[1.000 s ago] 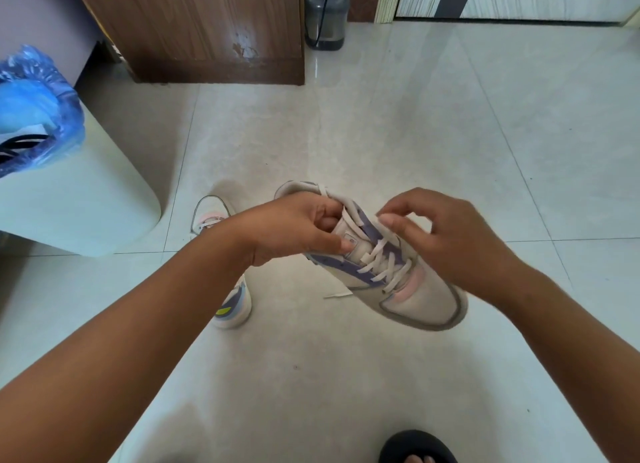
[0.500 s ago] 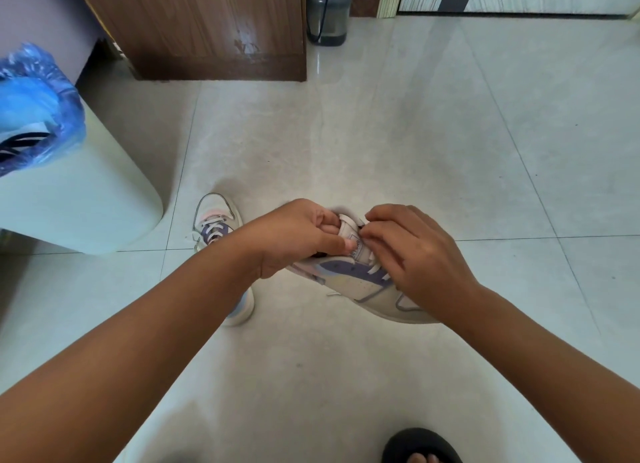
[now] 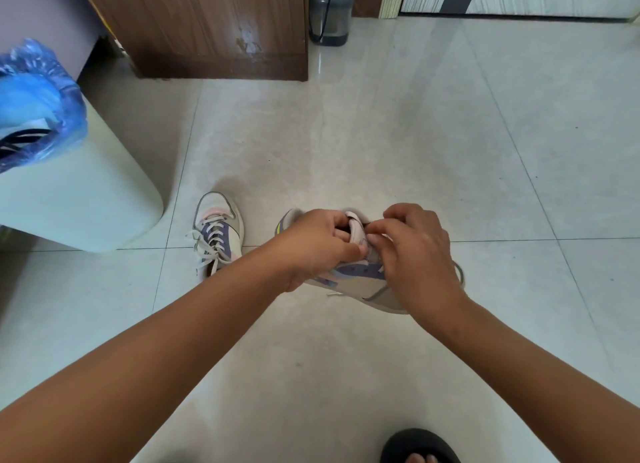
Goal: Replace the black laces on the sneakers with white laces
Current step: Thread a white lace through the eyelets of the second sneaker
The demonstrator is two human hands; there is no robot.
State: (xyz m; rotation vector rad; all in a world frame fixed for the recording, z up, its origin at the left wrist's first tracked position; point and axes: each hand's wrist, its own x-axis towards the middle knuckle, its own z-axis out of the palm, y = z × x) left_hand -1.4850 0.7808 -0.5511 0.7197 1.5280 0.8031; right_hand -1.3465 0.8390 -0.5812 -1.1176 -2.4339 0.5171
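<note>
A white and purple sneaker [image 3: 360, 282] sits low over the tiled floor between my hands, toe pointing right. My left hand [image 3: 318, 240] grips its tongue and collar, thumb pressed on the outer side. My right hand [image 3: 412, 251] curls over the top eyelets and pinches the white lace there; a loose lace end [image 3: 334, 293] pokes out below the sole. The second sneaker [image 3: 217, 234] stands on the floor to the left, threaded with white laces that hang loose. Most of the held shoe's lacing is hidden by my right hand.
A pale green bin [image 3: 79, 199] with a blue plastic liner [image 3: 34, 102] stands at the left. A wooden cabinet [image 3: 207, 26] and a grey water bottle [image 3: 329, 8] are at the back. My foot in a black slipper [image 3: 419, 445] is at the bottom edge.
The sneaker has come down from mid-air to near the floor and tipped toward me. My right hand closed over the top laces. The other sneaker is now uncovered at left.
</note>
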